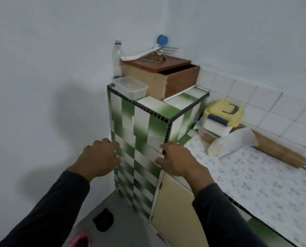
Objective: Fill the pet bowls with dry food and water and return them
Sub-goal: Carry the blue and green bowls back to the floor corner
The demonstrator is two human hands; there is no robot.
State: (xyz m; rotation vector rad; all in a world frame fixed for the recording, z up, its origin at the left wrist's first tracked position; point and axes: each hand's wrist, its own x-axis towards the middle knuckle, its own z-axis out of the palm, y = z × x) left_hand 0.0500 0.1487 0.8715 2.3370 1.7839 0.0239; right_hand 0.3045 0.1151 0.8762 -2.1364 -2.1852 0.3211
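Note:
Two pet bowls sit on the grey floor below me: a black one (pixel 103 221) and a pink one (pixel 81 240) at the frame's bottom edge, with something dark inside. My left hand (pixel 99 158) and my right hand (pixel 176 159) hover, holding nothing, in front of a green-and-white tiled pillar (pixel 145 129), fingers loosely spread. On top of the pillar stand a clear plastic container (pixel 130 88), a clear plastic bottle (pixel 118 58) and a wooden box (pixel 160 75) with its lid slid partly open.
A counter with a patterned cover (pixel 255 177) runs to the right, bearing a yellow-lidded tub (pixel 223 114), a white bag (pixel 232 141) and a wooden rolling pin (pixel 277 150). A cream cabinet door (pixel 175 211) is under the counter. White walls close the corner.

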